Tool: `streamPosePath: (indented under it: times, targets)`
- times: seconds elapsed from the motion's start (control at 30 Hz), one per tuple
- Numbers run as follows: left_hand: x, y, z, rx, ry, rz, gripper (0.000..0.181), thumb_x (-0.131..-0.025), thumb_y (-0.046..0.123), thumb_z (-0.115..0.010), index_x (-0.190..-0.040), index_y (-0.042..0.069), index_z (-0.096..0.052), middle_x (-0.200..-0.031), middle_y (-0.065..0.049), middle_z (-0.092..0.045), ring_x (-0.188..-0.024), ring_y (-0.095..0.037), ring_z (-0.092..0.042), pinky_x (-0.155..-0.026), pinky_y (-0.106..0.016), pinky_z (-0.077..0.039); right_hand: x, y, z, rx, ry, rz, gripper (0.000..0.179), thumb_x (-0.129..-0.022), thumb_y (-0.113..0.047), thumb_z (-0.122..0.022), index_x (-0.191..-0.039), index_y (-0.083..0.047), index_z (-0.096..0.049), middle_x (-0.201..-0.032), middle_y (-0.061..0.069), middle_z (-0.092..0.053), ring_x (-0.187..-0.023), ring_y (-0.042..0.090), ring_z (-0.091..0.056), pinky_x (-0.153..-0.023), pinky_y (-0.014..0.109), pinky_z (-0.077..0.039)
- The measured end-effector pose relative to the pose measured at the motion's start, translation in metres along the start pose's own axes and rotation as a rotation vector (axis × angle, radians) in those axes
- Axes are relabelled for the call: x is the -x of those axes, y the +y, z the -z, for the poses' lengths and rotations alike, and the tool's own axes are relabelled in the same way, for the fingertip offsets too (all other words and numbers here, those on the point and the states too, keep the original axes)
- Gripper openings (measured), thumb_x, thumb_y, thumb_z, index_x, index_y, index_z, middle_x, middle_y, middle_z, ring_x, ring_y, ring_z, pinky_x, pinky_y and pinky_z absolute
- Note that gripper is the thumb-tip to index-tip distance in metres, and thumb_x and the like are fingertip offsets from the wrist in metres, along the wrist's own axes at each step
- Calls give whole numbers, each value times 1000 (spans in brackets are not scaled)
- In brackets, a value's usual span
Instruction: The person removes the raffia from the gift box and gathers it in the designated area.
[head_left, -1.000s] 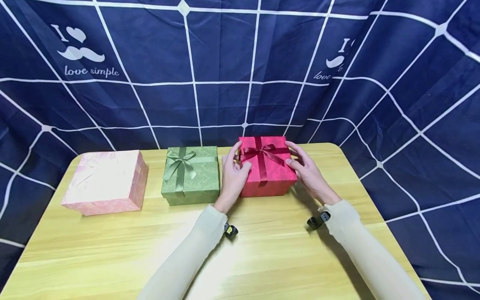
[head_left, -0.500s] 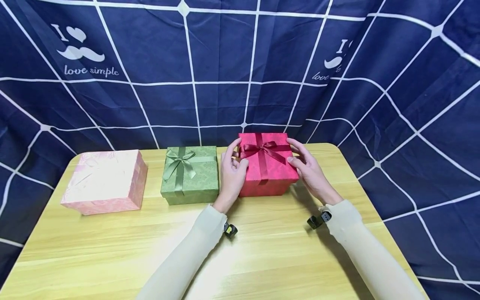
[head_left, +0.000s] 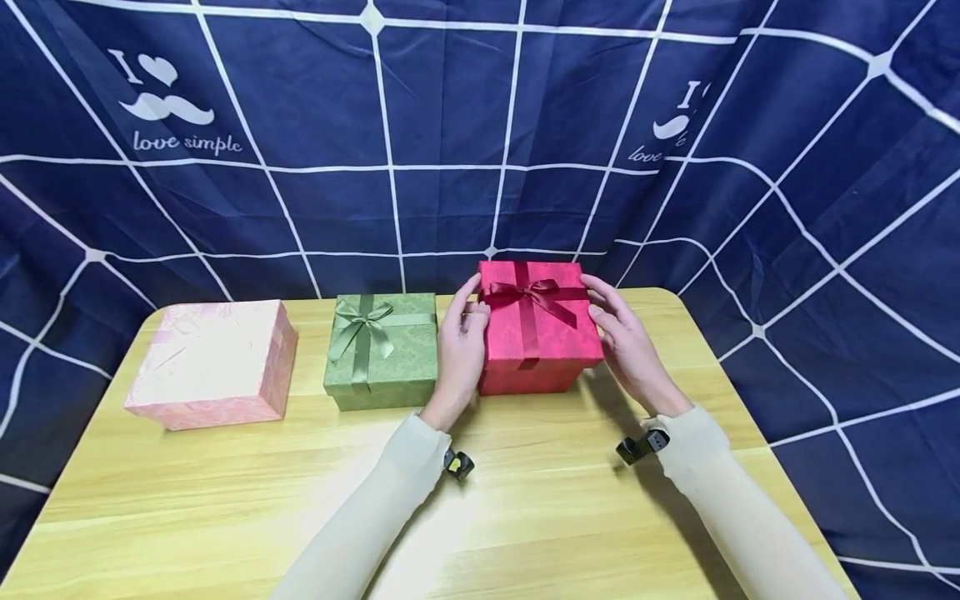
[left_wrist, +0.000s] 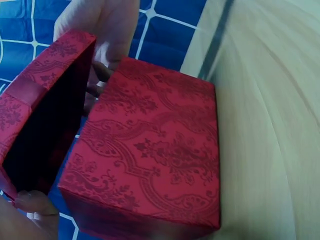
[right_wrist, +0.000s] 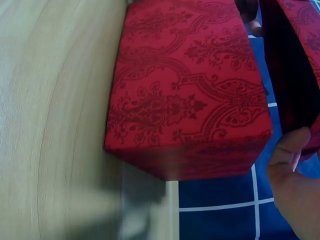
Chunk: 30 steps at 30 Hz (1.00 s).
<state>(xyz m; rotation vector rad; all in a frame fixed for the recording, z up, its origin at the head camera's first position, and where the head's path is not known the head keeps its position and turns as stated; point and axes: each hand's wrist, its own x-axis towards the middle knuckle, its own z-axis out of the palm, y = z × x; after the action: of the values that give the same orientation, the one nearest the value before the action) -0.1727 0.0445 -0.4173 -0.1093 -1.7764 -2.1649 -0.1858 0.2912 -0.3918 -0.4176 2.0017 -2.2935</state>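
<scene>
My left hand point(head_left: 459, 354) and right hand point(head_left: 632, 354) hold the red gift box's lid point(head_left: 564, 340) by its left and right sides. A dark red ribbon with a bow point(head_left: 532, 293) crosses the lid's top. Below it stands the red patterned box base point(head_left: 525, 382) on the table. Both wrist views show a gap between the lid point(left_wrist: 47, 65) and the base point(right_wrist: 185, 85), so the lid is off it and raised. In the right wrist view, my right thumb point(right_wrist: 294, 142) presses the lid's edge. The inside of the base is hidden.
A green gift box point(head_left: 401, 350) with a bow stands just left of my left hand. Further left is a pale pink box point(head_left: 210, 358). All stand on a light wooden table point(head_left: 540, 500), with a blue checked curtain point(head_left: 450, 200) close behind and at the sides.
Both hands have raised the red lid upward, away from the base, which stays in place. The green and pink boxes have not moved.
</scene>
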Motion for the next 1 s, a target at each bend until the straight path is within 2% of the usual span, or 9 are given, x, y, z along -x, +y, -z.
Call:
streamPosePath:
  times: [0.1, 0.23, 0.3, 0.37, 0.47, 0.57, 0.67, 0.8, 1.0]
  targets:
    - [0, 2, 1, -6, 2, 17, 46, -110, 14, -56, -155, 17, -64, -116, -10, -68, -104, -19, -61, -96, -36, -49, 1, -1, -1, -8, 9, -6, 48, -118, -8, -42, -166, -9, -42, -150, 11, -48, -128, 21, -58, -96, 29, -58]
    - [3, 11, 2, 28, -21, 26, 47, -111, 12, -54, -157, 16, -62, -120, -11, -69, -109, -17, -60, -98, -33, -48, 4, -4, -2, -38, 51, -30, 56, -117, -7, -44, -171, -17, -33, -146, 10, -51, -125, 19, -60, -93, 29, -59]
    - [4, 17, 3, 66, -38, 50, 46, -113, 13, -52, -158, 16, -61, -103, -10, -66, -90, -14, -60, -81, -26, -50, 6, -5, -2, -61, 70, -42, 60, -116, -7, -46, -172, -20, -28, -144, 9, -52, -123, 18, -61, -92, 29, -60]
    - [5, 19, 4, 98, -45, 78, 44, -116, 16, -49, -158, 16, -61, -90, -6, -59, -73, -11, -53, -63, -21, -45, 7, -7, -3, -77, 77, -52, 61, -116, -7, -46, -173, -19, -25, -145, 9, -51, -123, 18, -62, -93, 29, -59]
    - [7, 21, 5, 132, -41, 112, 43, -118, 22, -48, -158, 17, -62, -79, -2, -47, -59, -13, -41, -50, -21, -35, 9, -11, -6, -99, 82, -64, 58, -116, -8, -48, -170, -14, -28, -146, 9, -50, -124, 17, -61, -95, 28, -58]
    - [8, 21, 6, 139, -28, 80, 42, -114, 18, -59, -156, 15, -63, -87, 0, -56, -70, -12, -50, -62, -23, -44, 10, -13, -7, -109, 84, -72, 55, -115, -6, -49, -167, -7, -32, -149, 9, -48, -126, 16, -60, -97, 27, -56]
    - [8, 21, 6, 137, -25, 43, 46, -109, 9, -65, -155, 12, -64, -100, 1, -62, -80, -9, -53, -75, -24, -45, 11, -15, -8, -137, 67, -87, 54, -114, -4, -50, -166, -2, -35, -152, 10, -47, -125, 16, -60, -99, 26, -55]
    - [9, 23, 9, 105, -46, 42, 50, -106, 4, -64, -156, 10, -62, -98, -2, -58, -75, -8, -48, -72, -23, -43, 14, -18, -7, -212, 30, -122, 51, -114, -3, -50, -163, -1, -38, -152, 11, -50, -122, 17, -64, -99, 27, -56]
    - [14, 32, 17, 53, -92, 108, 54, -106, 8, -67, -159, 15, -60, -105, -5, -62, -77, -9, -51, -72, -23, -45, 17, -20, -5, -336, -3, -152, 41, -114, -1, -47, -155, 1, -46, -141, 12, -66, -117, 20, -70, -99, 34, -59]
